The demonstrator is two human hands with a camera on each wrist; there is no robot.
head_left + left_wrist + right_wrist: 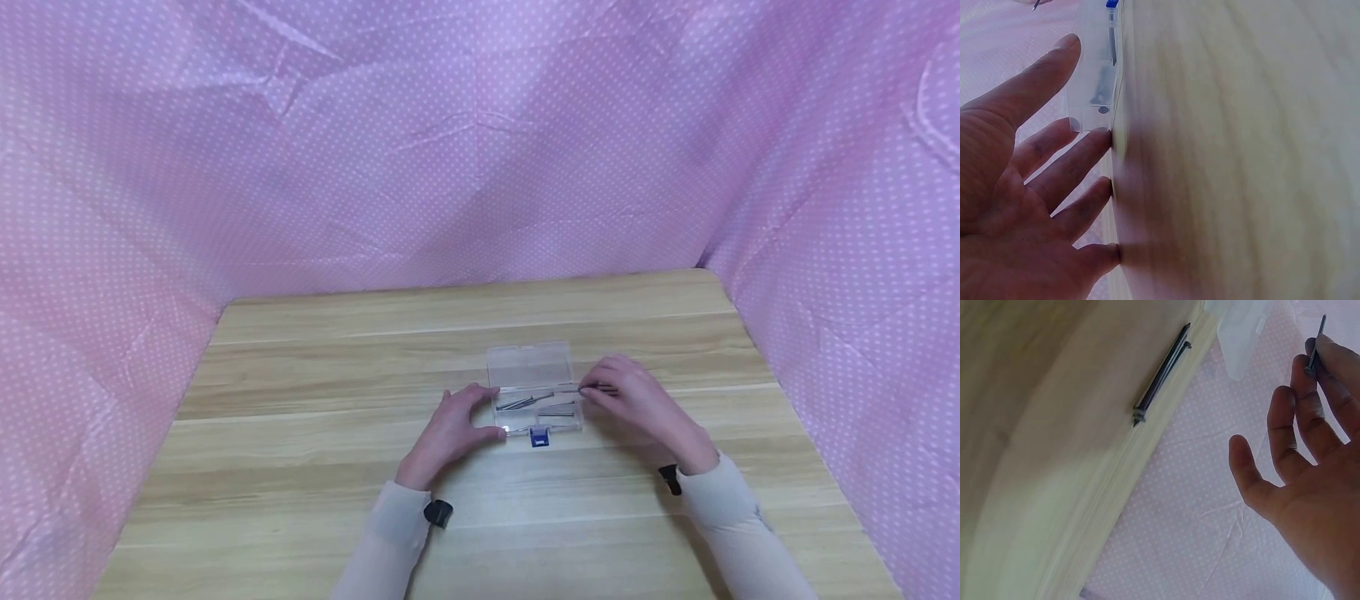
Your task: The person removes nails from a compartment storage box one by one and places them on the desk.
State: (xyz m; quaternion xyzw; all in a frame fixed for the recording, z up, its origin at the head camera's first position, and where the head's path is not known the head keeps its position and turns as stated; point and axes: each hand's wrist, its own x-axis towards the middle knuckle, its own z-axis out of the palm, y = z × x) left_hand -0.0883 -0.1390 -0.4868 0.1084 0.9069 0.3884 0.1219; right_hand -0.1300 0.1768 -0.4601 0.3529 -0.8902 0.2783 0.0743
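Head view shows a small clear plastic box (534,398) with its lid thrown back, sitting mid-way across the wooden table (300,433), a blue latch (539,437) at its near edge and several nails lying inside. The left hand (452,433) rests against the box's left end, fingers spread. The right hand (637,400) pinches a nail (592,389) at the box's right rim. Left wrist view: the fingers are straight, tips on the table, and the thumb (1035,81) lies along the box wall (1094,69), steadying rather than grasping. Right wrist view: the nail (1316,344) is nipped between fingertip and thumb, while two more nails (1161,376) lie together on the table. To my eye, the pinched nail should go in flat, lined up with those already inside.
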